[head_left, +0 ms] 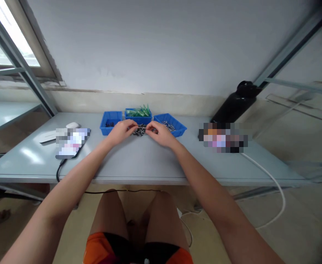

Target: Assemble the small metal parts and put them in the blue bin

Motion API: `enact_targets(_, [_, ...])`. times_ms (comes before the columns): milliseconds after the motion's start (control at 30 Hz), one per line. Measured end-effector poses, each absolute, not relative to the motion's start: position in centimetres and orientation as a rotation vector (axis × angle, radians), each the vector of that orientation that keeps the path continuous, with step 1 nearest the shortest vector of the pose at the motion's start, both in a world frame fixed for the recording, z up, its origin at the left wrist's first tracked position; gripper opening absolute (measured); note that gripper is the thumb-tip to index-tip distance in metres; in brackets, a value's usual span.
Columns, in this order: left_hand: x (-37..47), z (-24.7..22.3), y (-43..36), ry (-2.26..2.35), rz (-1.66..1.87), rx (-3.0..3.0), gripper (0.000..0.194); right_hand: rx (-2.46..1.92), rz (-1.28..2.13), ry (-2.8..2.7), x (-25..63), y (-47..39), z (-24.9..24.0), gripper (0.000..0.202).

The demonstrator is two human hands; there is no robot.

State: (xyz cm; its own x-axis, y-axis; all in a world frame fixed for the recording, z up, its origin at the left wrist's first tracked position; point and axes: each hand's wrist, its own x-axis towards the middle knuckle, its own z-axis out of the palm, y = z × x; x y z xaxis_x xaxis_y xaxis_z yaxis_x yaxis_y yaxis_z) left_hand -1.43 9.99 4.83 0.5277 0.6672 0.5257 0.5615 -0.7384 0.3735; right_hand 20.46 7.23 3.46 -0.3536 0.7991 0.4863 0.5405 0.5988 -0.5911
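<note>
Along the back of the long grey flat-topped table (141,161) stand three blue plastic trays: the angular right one (180,130) holds slim silvery metal pieces (168,125), the rectangular left one (105,131) small dark pieces (110,123), and the rear-middle one (140,120) pointed translucent green pieces (141,111) heaped above its rim. Before them, the left hand (122,131) and right hand (161,133) meet over a loose black-and-silver pile (139,132), the fingertips of both pinching a thin, light-coloured slender piece (141,127) just above it.
</note>
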Motion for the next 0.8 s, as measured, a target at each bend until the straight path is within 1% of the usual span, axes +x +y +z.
enact_targets(200, [-1.4,4.9,9.7,1.045,0.993,2.601,0.023,-1.013,0.332,-2.175,20.5,6.9,3.9,0.019])
enact_targets(300, [-1.5,5.0,9.6,1.082,1.026,2.583,0.031,-1.117,0.173,-2.107,22.1,7.6,4.0,0.021])
enact_targets(367, [-1.7,4.9,9.7,1.085,0.984,2.613,0.033,-1.261,0.063,-1.984,23.7,8.1,4.0,0.024])
enact_targets(500, [-1.7,4.7,10.0,1.037,0.761,2.721,0.030,-1.489,0.016,-1.870,26.3,8.5,3.9,0.028])
enact_targets(667, [-1.7,4.7,9.7,1.177,0.331,2.810,0.031,-1.578,-0.022,-1.718,25.7,8.2,4.4,0.037])
enact_targets(733, [-1.8,4.6,9.6,1.291,0.206,2.826,0.030,-1.595,-0.037,-1.767,24.4,8.0,4.4,0.035])
enact_targets(800, [-1.9,4.5,9.6,1.406,0.129,2.827,0.031,-1.573,-0.050,-1.977,22.6,7.6,4.2,0.030])
